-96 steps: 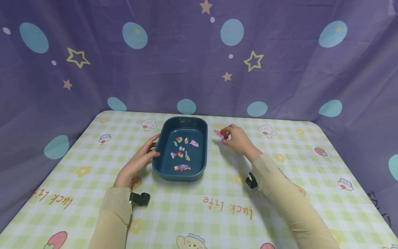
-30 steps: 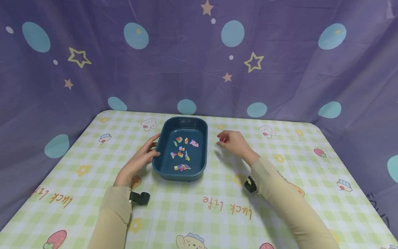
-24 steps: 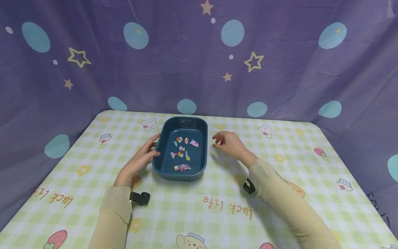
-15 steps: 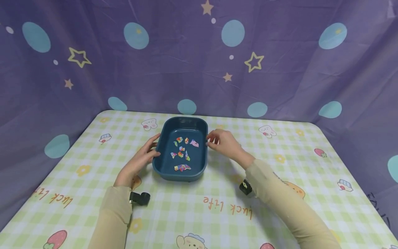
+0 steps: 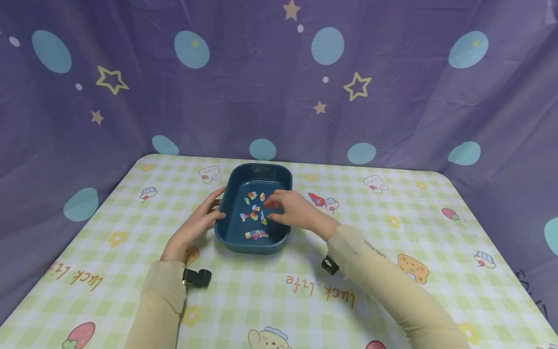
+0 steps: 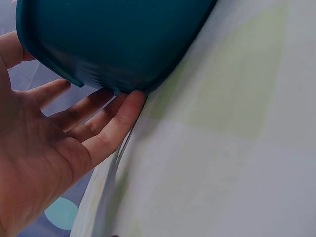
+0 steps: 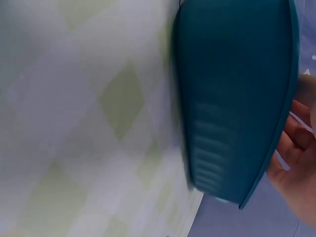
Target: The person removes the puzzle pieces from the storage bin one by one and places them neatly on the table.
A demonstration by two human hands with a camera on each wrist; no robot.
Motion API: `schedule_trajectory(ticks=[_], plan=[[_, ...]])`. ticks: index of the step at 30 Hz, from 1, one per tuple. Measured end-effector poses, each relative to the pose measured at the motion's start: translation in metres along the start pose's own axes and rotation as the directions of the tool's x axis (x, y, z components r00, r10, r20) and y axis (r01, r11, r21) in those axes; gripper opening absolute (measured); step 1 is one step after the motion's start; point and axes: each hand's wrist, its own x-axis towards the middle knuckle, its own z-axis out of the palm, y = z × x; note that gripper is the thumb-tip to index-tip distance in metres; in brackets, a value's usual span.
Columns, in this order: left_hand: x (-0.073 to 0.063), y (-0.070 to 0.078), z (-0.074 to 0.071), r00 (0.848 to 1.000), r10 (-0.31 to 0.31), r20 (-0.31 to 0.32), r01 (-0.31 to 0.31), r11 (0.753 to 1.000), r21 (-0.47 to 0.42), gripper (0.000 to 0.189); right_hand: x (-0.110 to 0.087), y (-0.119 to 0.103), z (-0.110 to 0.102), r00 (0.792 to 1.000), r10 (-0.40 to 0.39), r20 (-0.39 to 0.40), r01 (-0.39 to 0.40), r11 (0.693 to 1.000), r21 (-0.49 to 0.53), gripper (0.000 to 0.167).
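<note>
My left hand (image 5: 198, 223) holds the left side of a dark teal plastic bin (image 5: 253, 249), thumb over the rim and fingers against the outer wall, seen close in the left wrist view. Inside the bin lie several small, irregular, brightly patterned pieces, among them a longer piece (image 5: 256, 234) near the front and a slim green-tipped piece (image 5: 263, 218). My right hand (image 5: 296, 211) reaches over the right rim, thumb and fingertips apart above the pieces, and covers the spot of the pink piece. A red and purple piece (image 5: 317, 199) lies on the table to the right of the bin.
The table has a green-and-white checked cloth (image 5: 244, 300) with printed cartoons and lettering. Behind it hangs a purple curtain (image 5: 261, 106) with stars and ovals. Each wrist carries a small black camera, such as the left one (image 5: 197, 277).
My right hand has let go of the red and purple piece on the table, then moved left over the rim into the bin. My left hand has stayed on the bin.
</note>
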Motion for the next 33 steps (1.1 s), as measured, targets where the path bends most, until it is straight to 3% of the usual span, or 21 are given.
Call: schedule_trajectory(ticks=[9, 14, 18, 24, 33], plan=[[0.002, -0.002, -0.001, 1.000, -0.003, -0.002, 0.003, 1.000, -0.001, 0.069, 0.016, -0.009, 0.007, 0.986, -0.047, 0.160, 0.041, 0.998, 0.040, 0.035], [0.001, -0.002, -0.001, 1.000, 0.002, 0.002, -0.002, 1.000, -0.010, 0.069, 0.024, -0.015, 0.014, 0.968, -0.069, 0.239, 0.074, 0.997, -0.012, 0.028], [0.001, -0.002, -0.001, 1.000, 0.001, 0.009, -0.001, 1.000, -0.018, 0.069, 0.027, -0.018, 0.020, 0.954, -0.043, 0.296, 0.075, 0.992, -0.099, 0.026], [0.001, -0.002, -0.001, 1.000, -0.004, 0.011, 0.005, 1.000, -0.023, 0.068, 0.028, -0.020, 0.027, 0.943, -0.001, 0.333, 0.067, 0.980, -0.187, 0.025], [0.001, -0.002, -0.001, 1.000, -0.008, 0.012, 0.008, 0.999, -0.037, 0.068, 0.028, -0.020, 0.030, 0.933, 0.025, 0.359, 0.054, 0.977, -0.208, 0.031]])
